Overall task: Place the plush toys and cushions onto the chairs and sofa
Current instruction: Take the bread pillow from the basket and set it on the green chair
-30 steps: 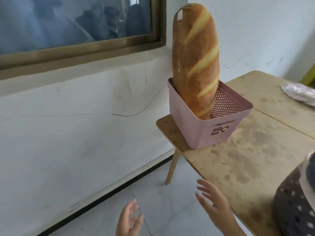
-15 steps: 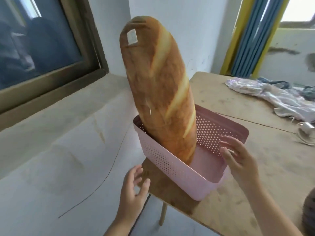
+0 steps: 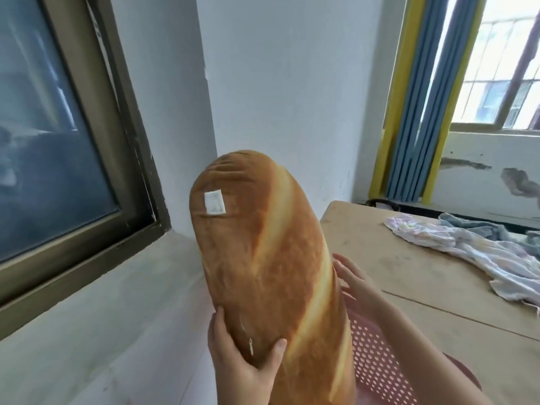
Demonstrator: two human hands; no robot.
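Note:
A long bread-shaped plush cushion (image 3: 271, 258), brown with pale stripes and a white tag near its top, stands upright in a pink perforated basket (image 3: 377, 366). My left hand (image 3: 242, 358) grips its lower left side, thumb across the front. My right hand (image 3: 355, 280) presses flat against its right side, fingers partly hidden behind it. The cushion's bottom end is out of view.
The basket sits on a worn wooden table (image 3: 409, 258) by a white wall. Crumpled pale cloth (image 3: 479, 252) lies on the table's far right. A dark-framed window (image 3: 58, 135) is at left, blue and yellow curtains (image 3: 415, 112) at back right.
Both hands have risen from below the table and closed in on the cushion; the left now grips it and the right touches its side. The view has moved closer and turned right.

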